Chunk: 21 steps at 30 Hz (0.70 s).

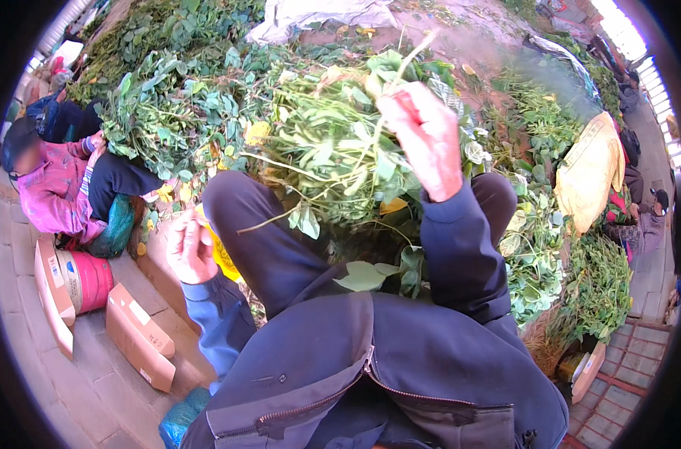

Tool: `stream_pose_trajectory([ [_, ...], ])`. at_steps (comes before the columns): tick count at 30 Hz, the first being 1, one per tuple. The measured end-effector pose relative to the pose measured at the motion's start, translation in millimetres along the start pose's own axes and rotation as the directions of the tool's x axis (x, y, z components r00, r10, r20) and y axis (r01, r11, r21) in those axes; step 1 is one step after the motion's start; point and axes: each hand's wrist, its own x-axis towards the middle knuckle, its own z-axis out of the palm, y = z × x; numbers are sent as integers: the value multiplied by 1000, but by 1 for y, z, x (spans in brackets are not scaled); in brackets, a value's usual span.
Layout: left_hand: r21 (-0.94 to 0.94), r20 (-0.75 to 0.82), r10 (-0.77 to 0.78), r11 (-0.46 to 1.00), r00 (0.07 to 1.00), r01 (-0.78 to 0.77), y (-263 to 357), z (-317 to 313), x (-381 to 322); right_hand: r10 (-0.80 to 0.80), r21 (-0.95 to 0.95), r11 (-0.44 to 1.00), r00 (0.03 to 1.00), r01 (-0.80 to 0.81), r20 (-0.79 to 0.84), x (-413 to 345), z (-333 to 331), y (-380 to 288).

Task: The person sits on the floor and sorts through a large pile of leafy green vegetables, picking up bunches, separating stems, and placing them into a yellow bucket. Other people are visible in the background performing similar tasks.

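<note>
My right hand [424, 137] is closed around a plant stem [416, 53] above the heap, the stem's pale end pointing up and away. Below and to the left of that hand lies a pile of green bean plants with pods [323, 134], between and beyond my knees. My left hand [192, 247] is raised beside my left knee, fingers bent together; whether something small is between them I cannot tell. Under it, partly hidden by the knee, is a yellow object [222, 255]. A leafy sprig [365, 275] rests near my lap.
At left a person in a pink jacket [56, 185] sits among leafy plants [160, 106]. Cardboard boxes [138, 337] and a pink round container [93, 280] stand on the paving. A yellowish sack [590, 171] lies on plants at right, with more people beyond. A pale sheet [323, 17] lies ahead.
</note>
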Motion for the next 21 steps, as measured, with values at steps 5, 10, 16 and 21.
stream_pose_trajectory([
  [5,99,498,-64,995,865,16,4,102,-31,-39,153,985,976,73,-216,38,-50,-33],
  [10,462,755,-52,750,654,-473,-45,180,-50,-194,274,916,922,292,-334,84,-87,-72],
  [16,486,719,22,698,695,-526,-76,212,-32,-245,270,872,843,407,-479,117,-125,-108],
  [21,545,611,190,604,769,-582,-65,231,13,-251,368,823,858,433,-449,117,-134,-105],
])
